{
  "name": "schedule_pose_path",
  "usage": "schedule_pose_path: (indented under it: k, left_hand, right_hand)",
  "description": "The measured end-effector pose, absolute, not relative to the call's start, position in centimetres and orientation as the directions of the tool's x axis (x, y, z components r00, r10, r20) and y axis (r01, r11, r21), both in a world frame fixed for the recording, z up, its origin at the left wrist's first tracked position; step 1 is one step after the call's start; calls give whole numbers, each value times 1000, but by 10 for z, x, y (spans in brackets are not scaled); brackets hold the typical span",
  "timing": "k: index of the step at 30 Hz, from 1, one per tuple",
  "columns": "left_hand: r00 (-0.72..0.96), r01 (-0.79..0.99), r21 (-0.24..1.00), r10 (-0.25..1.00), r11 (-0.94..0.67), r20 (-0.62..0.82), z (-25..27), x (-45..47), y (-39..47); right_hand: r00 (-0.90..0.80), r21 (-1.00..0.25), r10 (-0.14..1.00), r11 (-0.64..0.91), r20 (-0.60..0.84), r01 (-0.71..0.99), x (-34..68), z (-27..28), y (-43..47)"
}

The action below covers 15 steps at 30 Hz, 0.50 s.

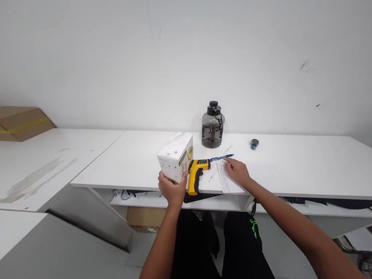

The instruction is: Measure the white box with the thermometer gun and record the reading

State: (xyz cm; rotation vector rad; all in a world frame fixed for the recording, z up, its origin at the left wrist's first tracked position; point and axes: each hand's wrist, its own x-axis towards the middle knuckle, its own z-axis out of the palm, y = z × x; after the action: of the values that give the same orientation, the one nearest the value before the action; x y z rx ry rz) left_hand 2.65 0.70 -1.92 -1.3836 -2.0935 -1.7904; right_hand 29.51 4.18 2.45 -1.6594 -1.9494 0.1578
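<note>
Centre of frame, desk (296,165) edge | left hand (172,188) grips box (176,157) | right hand (238,172) flat, fingers spread, on paper (225,181) | thermometer gun (197,174) between.

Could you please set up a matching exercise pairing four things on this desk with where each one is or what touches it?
Things:
1. white box
2. yellow infrared thermometer
3. grey water bottle
4. paper sheet

Places:
A. standing at the back by the wall
B. under the right hand
C. gripped by the left hand
D. lying between the box and the paper

Pairs: 1-C, 2-D, 3-A, 4-B
</note>
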Motion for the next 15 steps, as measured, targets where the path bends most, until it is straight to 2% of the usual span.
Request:
schedule_pose_path:
  k: [3,5,8,12,15]
  left_hand:
    - [-594,638,765,579,-84,559,-19,27,7]
    - [-590,643,761,578,-88,564,-18,27,6]
    - [-580,657,749,574,-91,578,-17,28,5]
    - [-580,657,748,574,-88,577,-17,28,5]
    - [-585,644,761,586,-85,561,-17,28,4]
  right_hand:
    - [8,-599,974,132,225,790,297,40,43]
    - [4,-622,976,135,217,771,289,52,37]
    - [-52,-544,957,206,285,813,257,66,15]
    - [-179,-424,983,180,42,888,200,74,-13]
    - [-185,-415,982,151,-41,897,172,72,-13]
